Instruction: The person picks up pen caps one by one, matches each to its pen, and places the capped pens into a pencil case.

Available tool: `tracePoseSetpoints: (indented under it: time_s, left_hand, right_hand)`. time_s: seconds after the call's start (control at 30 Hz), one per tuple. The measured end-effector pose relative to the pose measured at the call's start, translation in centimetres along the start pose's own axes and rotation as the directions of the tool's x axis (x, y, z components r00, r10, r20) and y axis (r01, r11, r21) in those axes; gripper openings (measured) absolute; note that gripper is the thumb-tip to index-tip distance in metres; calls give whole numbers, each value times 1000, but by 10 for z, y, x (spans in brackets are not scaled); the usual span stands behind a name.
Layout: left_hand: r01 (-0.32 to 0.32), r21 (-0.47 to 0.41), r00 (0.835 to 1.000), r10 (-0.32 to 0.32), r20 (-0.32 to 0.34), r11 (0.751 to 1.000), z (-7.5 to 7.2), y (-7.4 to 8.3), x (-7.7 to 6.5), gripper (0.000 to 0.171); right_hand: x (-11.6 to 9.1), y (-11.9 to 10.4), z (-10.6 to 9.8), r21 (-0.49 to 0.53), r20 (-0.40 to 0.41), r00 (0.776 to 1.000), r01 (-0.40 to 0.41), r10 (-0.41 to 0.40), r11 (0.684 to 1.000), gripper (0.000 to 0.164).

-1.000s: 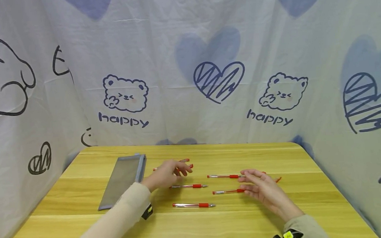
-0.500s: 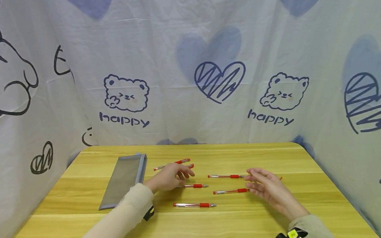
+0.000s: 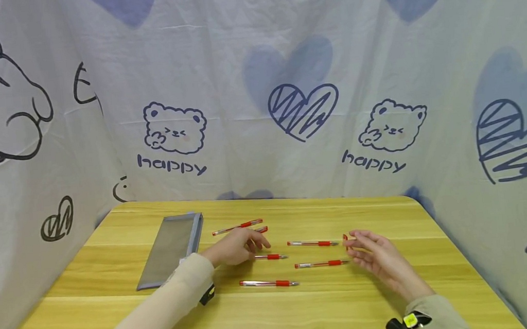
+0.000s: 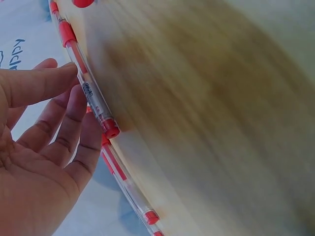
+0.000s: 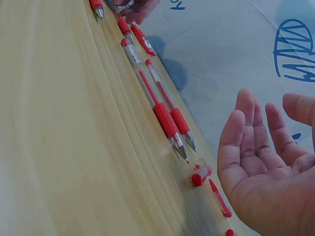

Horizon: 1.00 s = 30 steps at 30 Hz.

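Pens (image 3: pixel 269 283) lie across the middle of the table (image 3: pixel 303 316), whose wood runs from the nearest one to the bottom of the head view. Beyond it, the right hand (image 3: pixel 382 258) reaches in from the lower right, palm turned inward, fingers loosely spread and gripping nothing, near two pens' tips and red caps (image 5: pixel 199 176). The table's right edge is well apart from it. The left hand (image 3: pixel 237 246) arches over another of them, back upward, fingers relaxed and slightly bent; whether they touch it I cannot tell. Its sleeve (image 3: pixel 176 290) hides a corner of the grey pouch (image 3: pixel 170 249). Two more lie behind that hand, then wood reaches the far edge, where printed cloth (image 3: pixel 244 161) hangs.
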State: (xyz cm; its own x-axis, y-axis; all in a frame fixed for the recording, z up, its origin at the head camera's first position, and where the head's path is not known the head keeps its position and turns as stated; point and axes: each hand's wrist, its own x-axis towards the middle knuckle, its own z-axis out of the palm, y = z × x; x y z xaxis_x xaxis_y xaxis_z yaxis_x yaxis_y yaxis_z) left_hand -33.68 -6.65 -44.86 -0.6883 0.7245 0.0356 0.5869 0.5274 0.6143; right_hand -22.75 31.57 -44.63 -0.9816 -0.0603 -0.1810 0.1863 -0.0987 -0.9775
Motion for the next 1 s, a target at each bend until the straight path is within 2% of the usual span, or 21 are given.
tracePoseSetpoints:
  time_s: [0.17,0.43,0.73,1.0]
  left_hand:
    - [15,25,1000,-15,15,1000,2,-3,2,40]
    - [26,23,999,-27,39,999,3,-3,3,46]
    - [23,39,998,-26,56,999,-2,-8,8,53]
    - [33,34,997,-36,68,999,-8,-12,10,51]
  right_hand:
    - [1,0,-6,2,-5,1000,5,-5,1000,25]
    - [2,0,-13,-26,-52,998,-26,24,999,44]
    - [4,-1,-15,-16,-85,996,-29,28,999,44]
    - [7,-1,-15,4,-107,994,-21,21,1000,20]
